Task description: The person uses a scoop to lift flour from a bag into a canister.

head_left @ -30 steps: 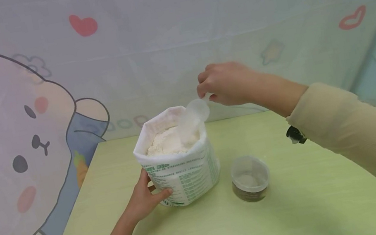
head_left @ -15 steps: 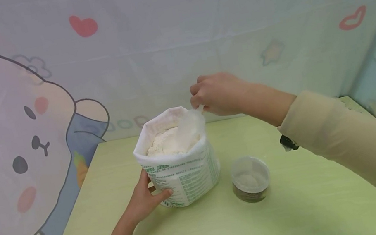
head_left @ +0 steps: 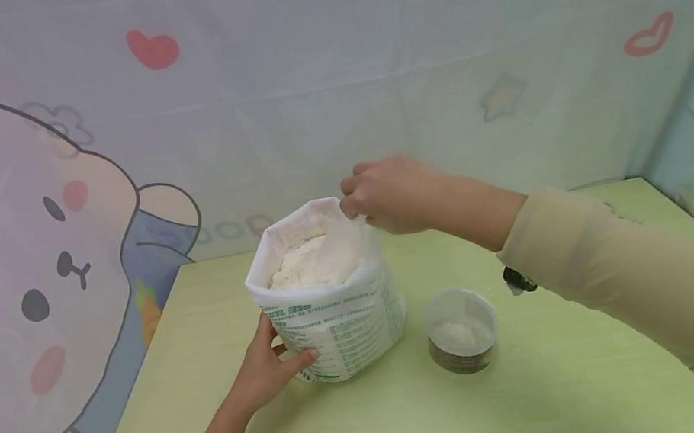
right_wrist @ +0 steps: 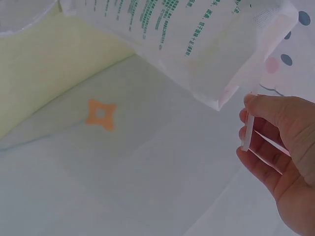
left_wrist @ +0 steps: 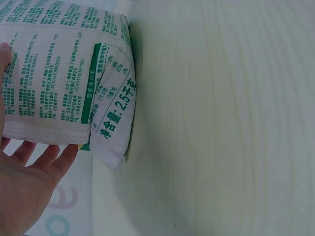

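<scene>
Scoop (right_wrist: 248, 130): translucent, its long axis slanting down and leftward into the mouth of the bag (head_left: 340, 334); whether its bowl touches the powder (head_left: 302, 263) cannot be told. The right hand (head_left: 395, 196), the nearer of the two hands, lies above and right of the bowl, pinching the handle between thumb and bent fingers. The bag stands mouth-up; the left hand (head_left: 265, 366), thumb and fingers spread, holds its lower left side. Right of the bag, apart, a tub (head_left: 466, 361) rests on the tabletop (head_left: 572, 386).

Bag (left_wrist: 66, 73) — “净含量: 2.5千克”, “营养成分表”
</scene>
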Demonstrator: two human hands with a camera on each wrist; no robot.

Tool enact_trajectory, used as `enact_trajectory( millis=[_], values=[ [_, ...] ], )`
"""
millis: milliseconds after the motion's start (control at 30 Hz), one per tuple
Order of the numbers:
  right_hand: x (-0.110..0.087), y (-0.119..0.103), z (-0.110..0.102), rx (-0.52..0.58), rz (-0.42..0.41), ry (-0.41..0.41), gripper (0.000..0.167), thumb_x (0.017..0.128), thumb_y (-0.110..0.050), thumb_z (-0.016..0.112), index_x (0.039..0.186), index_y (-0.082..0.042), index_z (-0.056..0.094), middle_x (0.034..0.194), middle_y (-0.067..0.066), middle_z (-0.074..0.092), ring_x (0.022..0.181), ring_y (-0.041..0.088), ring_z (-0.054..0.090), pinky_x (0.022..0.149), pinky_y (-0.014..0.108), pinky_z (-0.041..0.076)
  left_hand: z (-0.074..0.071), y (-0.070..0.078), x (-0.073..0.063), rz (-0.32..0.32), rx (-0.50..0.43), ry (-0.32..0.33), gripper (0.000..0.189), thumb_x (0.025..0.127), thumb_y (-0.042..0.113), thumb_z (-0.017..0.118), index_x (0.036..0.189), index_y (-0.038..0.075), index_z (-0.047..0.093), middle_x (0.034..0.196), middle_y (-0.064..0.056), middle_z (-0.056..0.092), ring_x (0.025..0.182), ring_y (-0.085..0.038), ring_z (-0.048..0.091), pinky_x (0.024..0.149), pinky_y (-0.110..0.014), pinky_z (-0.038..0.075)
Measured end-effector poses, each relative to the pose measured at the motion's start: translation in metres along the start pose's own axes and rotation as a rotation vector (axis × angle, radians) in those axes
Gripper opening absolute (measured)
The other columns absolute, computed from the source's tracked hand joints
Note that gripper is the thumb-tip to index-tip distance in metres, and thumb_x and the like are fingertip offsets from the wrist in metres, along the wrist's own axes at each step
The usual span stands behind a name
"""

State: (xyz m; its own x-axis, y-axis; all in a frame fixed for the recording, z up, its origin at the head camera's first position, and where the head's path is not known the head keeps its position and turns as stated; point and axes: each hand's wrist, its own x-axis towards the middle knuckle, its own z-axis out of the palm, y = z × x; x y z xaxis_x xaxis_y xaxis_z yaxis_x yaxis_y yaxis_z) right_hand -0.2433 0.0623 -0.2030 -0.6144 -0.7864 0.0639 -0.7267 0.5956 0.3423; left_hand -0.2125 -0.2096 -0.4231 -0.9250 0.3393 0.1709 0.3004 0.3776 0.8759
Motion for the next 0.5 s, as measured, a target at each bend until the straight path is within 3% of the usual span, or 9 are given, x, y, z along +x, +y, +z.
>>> enact_trajectory(
  millis=[500],
  values=[
    [0.0060, -0.0092, 0.0074, -0.007, 0.005, -0.012, 0.016, 0.085, -0.011, 0.066, 0.100, -0.015, 0.066, 0.097, 0.000, 0.061, 0.092, 0.020, 0.054, 0.071, 0.031, 0.053, -0.0017, -0.0001, -0.0019, 0.016, 0.002, 0.004, 0.086, 0.077, 0.023, 0.075, 0.141, 0.035, 0.019, 0.134, 0.002, 0.038, 0.122, -0.027, 0.040, 0.095, -0.051, 0.044]
  ],
)
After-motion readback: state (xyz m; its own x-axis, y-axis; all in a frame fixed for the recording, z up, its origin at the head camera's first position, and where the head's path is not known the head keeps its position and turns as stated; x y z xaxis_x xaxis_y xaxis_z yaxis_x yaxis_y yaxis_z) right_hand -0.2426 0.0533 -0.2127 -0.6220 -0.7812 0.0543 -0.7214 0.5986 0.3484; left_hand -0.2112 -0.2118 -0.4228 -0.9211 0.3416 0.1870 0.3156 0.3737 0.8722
